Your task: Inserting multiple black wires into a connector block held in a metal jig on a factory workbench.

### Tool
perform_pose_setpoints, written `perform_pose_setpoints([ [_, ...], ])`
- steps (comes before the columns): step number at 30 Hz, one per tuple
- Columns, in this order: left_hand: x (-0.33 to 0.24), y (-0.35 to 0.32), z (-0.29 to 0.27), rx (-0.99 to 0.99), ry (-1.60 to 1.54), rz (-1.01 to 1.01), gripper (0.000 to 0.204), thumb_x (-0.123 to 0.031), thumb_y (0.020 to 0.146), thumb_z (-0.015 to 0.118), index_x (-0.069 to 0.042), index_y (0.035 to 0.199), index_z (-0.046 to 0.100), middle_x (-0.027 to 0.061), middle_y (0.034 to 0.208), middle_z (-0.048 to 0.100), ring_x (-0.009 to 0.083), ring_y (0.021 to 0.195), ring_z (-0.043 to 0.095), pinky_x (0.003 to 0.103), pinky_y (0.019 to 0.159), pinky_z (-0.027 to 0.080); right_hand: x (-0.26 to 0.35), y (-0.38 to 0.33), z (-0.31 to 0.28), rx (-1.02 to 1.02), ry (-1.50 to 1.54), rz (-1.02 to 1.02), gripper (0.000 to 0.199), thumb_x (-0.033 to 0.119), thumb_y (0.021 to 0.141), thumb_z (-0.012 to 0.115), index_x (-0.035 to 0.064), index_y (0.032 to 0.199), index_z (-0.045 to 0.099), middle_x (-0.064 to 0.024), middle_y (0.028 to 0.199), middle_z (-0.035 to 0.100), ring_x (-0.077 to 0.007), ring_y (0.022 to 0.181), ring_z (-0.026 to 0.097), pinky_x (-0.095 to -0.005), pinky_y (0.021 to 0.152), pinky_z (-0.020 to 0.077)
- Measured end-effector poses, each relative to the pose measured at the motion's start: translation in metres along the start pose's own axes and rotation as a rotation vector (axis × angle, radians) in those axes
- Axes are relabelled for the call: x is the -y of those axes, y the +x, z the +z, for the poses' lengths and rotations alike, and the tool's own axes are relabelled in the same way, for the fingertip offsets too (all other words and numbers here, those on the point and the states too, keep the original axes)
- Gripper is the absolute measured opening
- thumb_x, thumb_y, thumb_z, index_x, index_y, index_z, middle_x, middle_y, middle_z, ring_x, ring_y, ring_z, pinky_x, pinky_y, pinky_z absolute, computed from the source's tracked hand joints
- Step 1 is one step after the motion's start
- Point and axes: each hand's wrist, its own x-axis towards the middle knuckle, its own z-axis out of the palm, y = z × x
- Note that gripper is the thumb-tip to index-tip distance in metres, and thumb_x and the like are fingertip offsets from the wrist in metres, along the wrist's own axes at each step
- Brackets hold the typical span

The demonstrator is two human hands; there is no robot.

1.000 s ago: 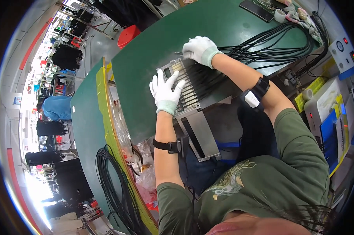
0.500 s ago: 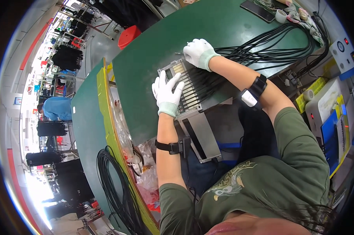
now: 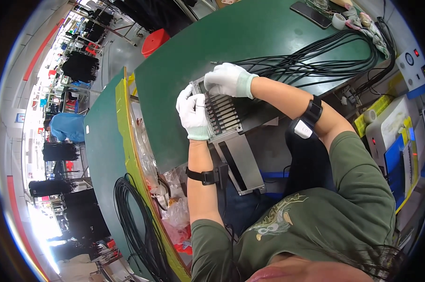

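My left hand (image 3: 192, 115), in a white knit glove, lies at the left side of a slotted metal fixture (image 3: 225, 115) with its fingers curled in. My right hand (image 3: 229, 80), gloved the same way, bends over the fixture's far end with its fingertips close together. Whatever either hand grips is hidden by the gloves. Pale bars and dark gaps line the fixture's visible part. Just beyond my right hand, a thin cable end (image 3: 216, 62) lies on the green table (image 3: 175, 70). Black cables (image 3: 311, 58) stretch from there to the right.
A grey metal plate with a black slot (image 3: 243, 162) adjoins the fixture's near end. A phone (image 3: 311, 14) and a tape roll (image 3: 338, 20) lie at the far right. Coiled black cable (image 3: 132, 221) rests on the left table. A control box (image 3: 413, 66) stands right; a red stool (image 3: 154, 42) is beyond.
My right hand has moved left and nearer, over the fixture's far end. My left hand's spread fingers have curled in and shifted slightly left. Fewer dark strands show right of the fixture.
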Motion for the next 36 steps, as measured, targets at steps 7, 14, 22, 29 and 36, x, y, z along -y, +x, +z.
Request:
perform_pose_setpoints([
  [7,0.000,0.000,0.000,-0.055,-0.002,0.006,0.009,-0.012,0.087,0.071,-0.003,0.086,0.072,0.0124,0.123,0.064,0.0287,0.120,0.053,0.039,0.105,0.040,0.001,0.000,0.001,0.077,-0.020,0.092,0.023,0.036,0.086,0.066,0.0144,0.090,0.072,-0.0094,0.085,0.071,-0.0307,0.089,0.066,-0.0433,0.082,0.0504],
  [14,-0.003,0.002,-0.004,-0.071,0.095,0.051,0.011,-0.012,0.089,0.070,-0.002,0.089,0.072,0.0119,0.125,0.064,0.0267,0.121,0.053,0.038,0.105,0.040,0.000,-0.003,-0.003,0.033,-0.035,0.080,0.027,0.042,0.089,0.064,0.0180,0.097,0.074,-0.0102,0.085,0.071,-0.0305,0.090,0.068,-0.0422,0.083,0.0498],
  [22,-0.003,0.002,-0.003,-0.029,0.085,0.092,0.010,-0.012,0.089,0.070,-0.003,0.089,0.073,0.0110,0.126,0.064,0.0270,0.123,0.052,0.038,0.106,0.039,0.004,-0.002,0.000,0.111,0.276,0.214,0.024,0.038,0.084,0.068,0.0153,0.087,0.075,-0.0080,0.082,0.070,-0.0304,0.085,0.066,-0.0423,0.080,0.0509],
  [29,0.001,0.003,-0.002,-0.021,0.011,0.021,0.008,-0.011,0.084,0.074,-0.004,0.084,0.072,0.0102,0.124,0.065,0.0293,0.121,0.052,0.040,0.107,0.038,0.005,0.003,0.005,0.000,-0.047,0.030,0.021,0.038,0.083,0.069,0.0181,0.085,0.075,-0.0044,0.081,0.071,-0.0260,0.083,0.067,-0.0402,0.079,0.0498],
  [36,0.017,-0.003,-0.002,-0.043,-0.281,-0.208,0.016,-0.011,0.093,0.064,0.004,0.088,0.069,0.0139,0.129,0.060,0.0202,0.114,0.055,0.034,0.101,0.041,-0.007,-0.004,0.007,-0.310,-0.343,-0.173,0.011,0.031,0.078,0.071,0.0203,0.080,0.072,0.0008,0.081,0.069,-0.0222,0.087,0.065,-0.0385,0.082,0.0472],
])
